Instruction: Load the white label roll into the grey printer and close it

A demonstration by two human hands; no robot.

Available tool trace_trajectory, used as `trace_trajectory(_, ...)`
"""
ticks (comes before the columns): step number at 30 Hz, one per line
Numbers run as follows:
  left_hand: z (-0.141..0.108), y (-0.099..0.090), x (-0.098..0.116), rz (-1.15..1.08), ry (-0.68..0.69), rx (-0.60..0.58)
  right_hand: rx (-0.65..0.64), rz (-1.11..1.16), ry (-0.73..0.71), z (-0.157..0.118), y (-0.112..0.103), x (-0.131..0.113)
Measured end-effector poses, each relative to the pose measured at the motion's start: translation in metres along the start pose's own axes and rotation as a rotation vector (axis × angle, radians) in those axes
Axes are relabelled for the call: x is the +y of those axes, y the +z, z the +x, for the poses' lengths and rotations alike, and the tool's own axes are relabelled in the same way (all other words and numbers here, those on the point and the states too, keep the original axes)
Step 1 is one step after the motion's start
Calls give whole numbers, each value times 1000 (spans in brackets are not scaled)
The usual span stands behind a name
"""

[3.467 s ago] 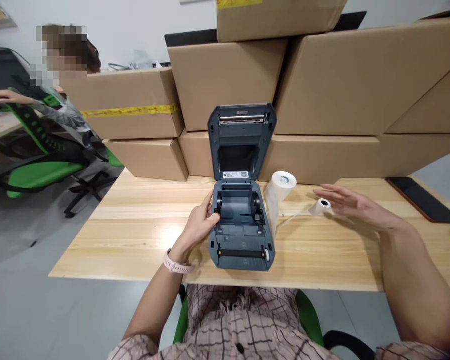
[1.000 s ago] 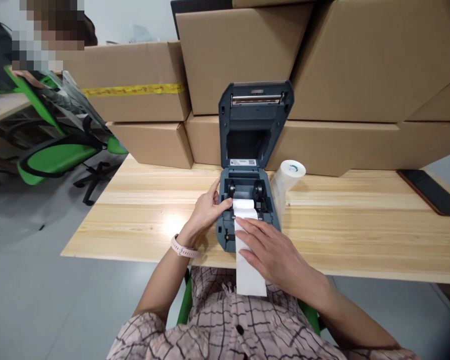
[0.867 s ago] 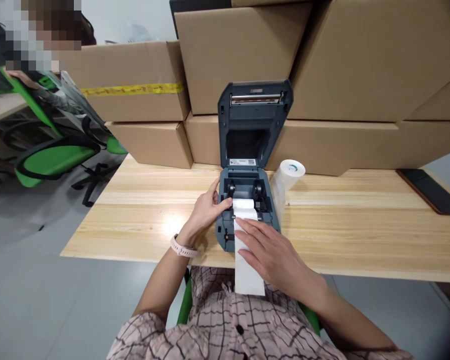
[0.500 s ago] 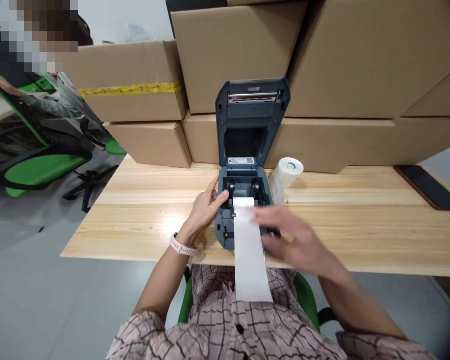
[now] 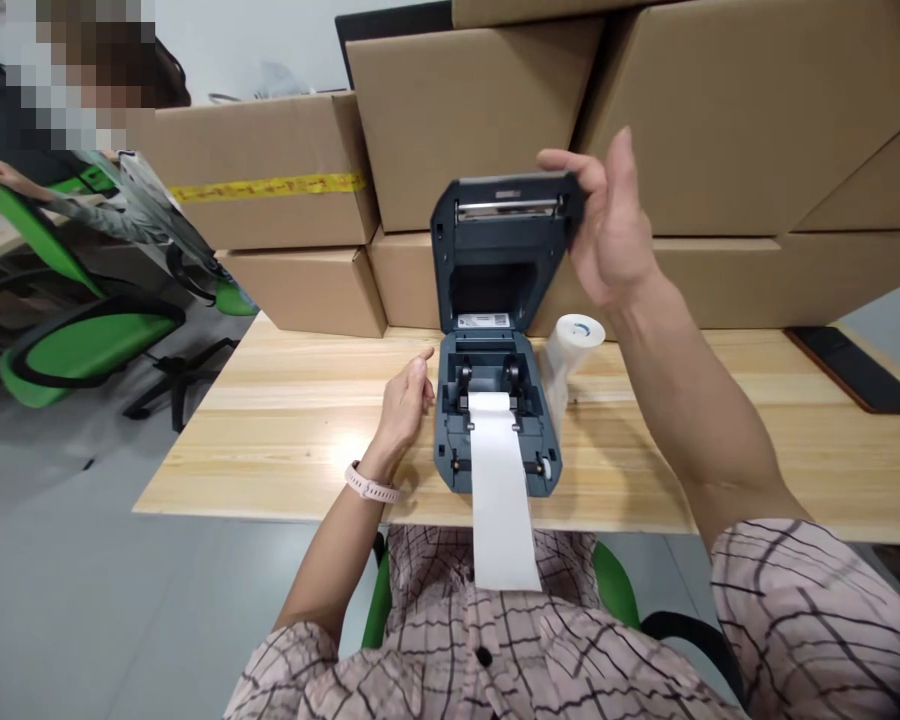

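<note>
A dark grey label printer (image 5: pixel 444 440) stands on the wooden table in front of me, its lid (image 5: pixel 510 235) raised. A strip of white label paper (image 5: pixel 501 500) runs from inside it over the front edge and hangs down towards my lap. My right hand (image 5: pixel 615 235) is at the lid's upper right corner, fingers behind its edge and thumb pointing up. Beside the printer's left side, my left hand (image 5: pixel 405 400) is near the table with its fingers loosely bent, holding nothing. The fingers of the right hand are partly hidden by the lid.
To the printer's right stands a roll of white labels (image 5: pixel 576 335). A phone (image 5: pixel 859 370) lies at the table's right end. Cardboard boxes (image 5: pixel 465 120) are stacked along the back. At the left, another person stands by a green chair (image 5: pixel 90 345).
My right hand has gone from the paper strip up to the lid, which now leans slightly further forward. My left hand has come off the printer's side.
</note>
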State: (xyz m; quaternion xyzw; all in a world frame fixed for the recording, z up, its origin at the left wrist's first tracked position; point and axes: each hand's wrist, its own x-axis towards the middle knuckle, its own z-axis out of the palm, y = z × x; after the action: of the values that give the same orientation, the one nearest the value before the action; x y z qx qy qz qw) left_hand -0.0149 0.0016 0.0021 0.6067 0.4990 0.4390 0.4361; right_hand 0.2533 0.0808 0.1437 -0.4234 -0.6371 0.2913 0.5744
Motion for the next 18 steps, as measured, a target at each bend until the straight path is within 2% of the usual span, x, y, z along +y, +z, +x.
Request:
trace_trajectory(4,2,-6,6,-125,81,207,33,-47,-181,-87,10,-23)
trace_trajectory(6,-2,-9,11,-139,153,276,-61,-147,-253,-136,12,-27)
trace_trajectory(8,-14,-9,17,-128,228,258,-135,-263,-229,-176,16,-25)
trace_trajectory(9,-23,-6,19,-125,252,213,-158,-312,-209,-191,19,-22)
trace_trajectory(11,-46,1,23,-127,236,79,-157,-353,-184,-212,25,-14)
trace_trajectory(13,-67,10,25,-140,147,-21,-114,-316,-173,-222,32,-6)
trace_trajectory(16,-88,22,23,-219,5,-78,-28,-236,-142,-227,40,3)
trace_trajectory(18,-91,27,21,-274,-30,-80,8,-207,-138,-228,43,6)
